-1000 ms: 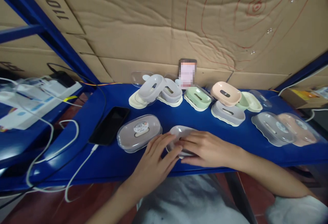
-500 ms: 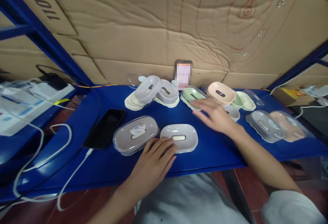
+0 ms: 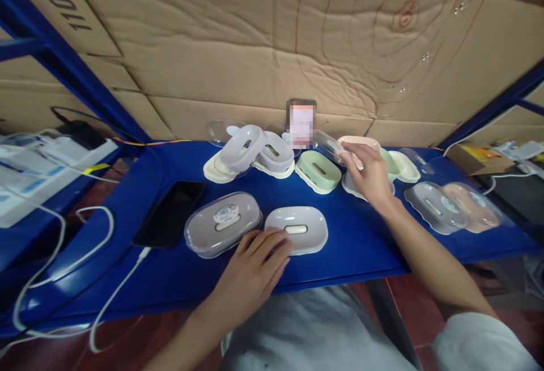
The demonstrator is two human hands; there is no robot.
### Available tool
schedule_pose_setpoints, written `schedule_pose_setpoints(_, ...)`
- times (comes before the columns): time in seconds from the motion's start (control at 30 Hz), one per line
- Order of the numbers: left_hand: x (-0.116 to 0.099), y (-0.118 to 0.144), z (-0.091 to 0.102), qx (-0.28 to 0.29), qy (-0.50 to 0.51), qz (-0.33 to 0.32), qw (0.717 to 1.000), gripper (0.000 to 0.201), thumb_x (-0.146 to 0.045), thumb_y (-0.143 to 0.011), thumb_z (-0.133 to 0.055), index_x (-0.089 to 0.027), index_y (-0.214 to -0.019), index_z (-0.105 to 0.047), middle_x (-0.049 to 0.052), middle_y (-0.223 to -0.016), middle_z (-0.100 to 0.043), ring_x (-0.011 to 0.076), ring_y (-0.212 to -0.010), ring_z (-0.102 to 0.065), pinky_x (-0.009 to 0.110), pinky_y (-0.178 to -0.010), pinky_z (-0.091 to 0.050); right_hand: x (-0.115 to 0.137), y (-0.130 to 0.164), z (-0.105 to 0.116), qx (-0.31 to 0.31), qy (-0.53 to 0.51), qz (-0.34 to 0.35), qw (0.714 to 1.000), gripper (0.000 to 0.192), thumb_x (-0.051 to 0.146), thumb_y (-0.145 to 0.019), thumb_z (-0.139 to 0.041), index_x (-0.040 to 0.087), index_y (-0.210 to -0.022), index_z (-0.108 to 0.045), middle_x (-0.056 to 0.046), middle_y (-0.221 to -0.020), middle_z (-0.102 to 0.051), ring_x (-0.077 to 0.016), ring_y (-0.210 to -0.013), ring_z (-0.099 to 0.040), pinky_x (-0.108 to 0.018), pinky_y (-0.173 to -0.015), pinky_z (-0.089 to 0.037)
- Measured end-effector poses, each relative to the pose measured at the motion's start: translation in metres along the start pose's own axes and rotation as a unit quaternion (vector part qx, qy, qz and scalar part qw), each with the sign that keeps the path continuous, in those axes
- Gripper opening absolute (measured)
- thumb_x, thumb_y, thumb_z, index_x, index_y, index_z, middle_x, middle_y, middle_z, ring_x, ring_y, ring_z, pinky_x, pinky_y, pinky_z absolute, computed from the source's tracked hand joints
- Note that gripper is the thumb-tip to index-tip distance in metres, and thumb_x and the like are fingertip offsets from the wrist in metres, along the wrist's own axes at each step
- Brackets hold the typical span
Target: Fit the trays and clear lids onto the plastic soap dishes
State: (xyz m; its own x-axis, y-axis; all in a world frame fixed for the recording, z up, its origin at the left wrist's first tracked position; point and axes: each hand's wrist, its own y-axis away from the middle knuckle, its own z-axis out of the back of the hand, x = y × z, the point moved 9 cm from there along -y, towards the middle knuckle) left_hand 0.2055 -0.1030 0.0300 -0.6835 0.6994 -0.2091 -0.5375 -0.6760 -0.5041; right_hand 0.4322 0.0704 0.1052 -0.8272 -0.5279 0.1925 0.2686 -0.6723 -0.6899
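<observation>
**Hands on two soap dishes**

Head view: the left hand point(image 3: 255, 266), low centre of the frame, lies flat with fingers spread on the near edge of the white dish point(image 3: 296, 229), gripping nothing. Just left sits the lidded grey dish point(image 3: 222, 225), beside a phone point(image 3: 169, 221). The right hand point(image 3: 369, 174), right of centre, pinches a clear lid point(image 3: 329, 146) above the green dish point(image 3: 318, 170) on the blue table point(image 3: 348, 246).

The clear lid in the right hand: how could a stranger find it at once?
On the blue table, look at the back row. The right hand holds a clear lid tilted above the green soap dish; unlike its neighbours, it is transparent and lifted.
</observation>
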Motion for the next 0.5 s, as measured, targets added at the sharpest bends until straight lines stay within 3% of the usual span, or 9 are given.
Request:
schedule_pose_setpoints(0.1, -0.004, 0.002, 0.002, -0.016, -0.003, -0.027, 0.999, 0.032, -0.005, -0.106, -0.05, -0.016, -0.132, -0.066, 0.009, -0.131, -0.073, 0.0254, -0.127, -0.064, 0.044, -0.107, -0.046, 0.046, 0.015, 0.027, -0.004, -0.02, 0.094, 0.995, 0.038, 0.037, -0.109, -0.06, 0.024, -0.144, -0.069, -0.012, -0.134, -0.077, -0.0295, -0.125, -0.072, -0.048, -0.111, -0.055)
schedule_pose_setpoints(0.2, -0.008, 0.005, 0.006, -0.037, -0.001, -0.045, 0.998, 0.032, -0.001, -0.104, -0.053, -0.017, -0.128, -0.068, 0.008, -0.125, -0.073, 0.0238, -0.121, -0.065, 0.042, -0.106, -0.046, 0.093, 0.051, 0.042, 0.037, -0.061, 0.229, 0.971, 0.055, 0.024, -0.105, -0.068, 0.026, -0.158, -0.056, -0.01, -0.132, -0.077, -0.026, -0.122, -0.074, -0.043, -0.105, -0.06)
schedule_pose_setpoints(0.27, -0.009, 0.007, 0.009, -0.055, -0.009, -0.04, 0.998, 0.028, -0.003, -0.103, -0.058, -0.019, -0.124, -0.07, 0.008, -0.122, -0.072, 0.0246, -0.118, -0.065, 0.044, -0.107, -0.047, 0.108, 0.077, 0.046, 0.065, -0.1, 0.277, 0.953, 0.064, 0.021, -0.102, -0.072, 0.022, -0.162, -0.05, -0.011, -0.128, -0.079, -0.0248, -0.12, -0.075, -0.041, -0.101, -0.063)
schedule_pose_setpoints(0.4, -0.007, 0.008, 0.018, -0.102, -0.042, -0.004, 0.994, 0.024, -0.011, -0.1, -0.069, -0.024, -0.121, -0.069, 0.011, -0.126, -0.065, 0.029, -0.122, -0.062, 0.053, -0.11, -0.05, 0.107, 0.107, 0.043, 0.102, -0.184, 0.241, 0.948, 0.058, 0.014, -0.099, -0.074, 0.015, -0.154, -0.058, -0.014, -0.125, -0.077, -0.0257, -0.124, -0.073, -0.044, -0.106, -0.063)
schedule_pose_setpoints(0.5, -0.003, 0.005, 0.017, -0.087, -0.035, 0.018, 0.995, 0.035, -0.019, -0.102, -0.07, -0.02, -0.135, -0.061, 0.019, -0.147, -0.055, 0.0351, -0.138, -0.057, 0.055, -0.109, -0.055, 0.106, 0.116, 0.036, 0.112, -0.238, 0.215, 0.941, 0.049, 0.008, -0.098, -0.071, 0.013, -0.146, -0.065, -0.014, -0.127, -0.075, -0.0252, -0.13, -0.07, -0.046, -0.114, -0.06)
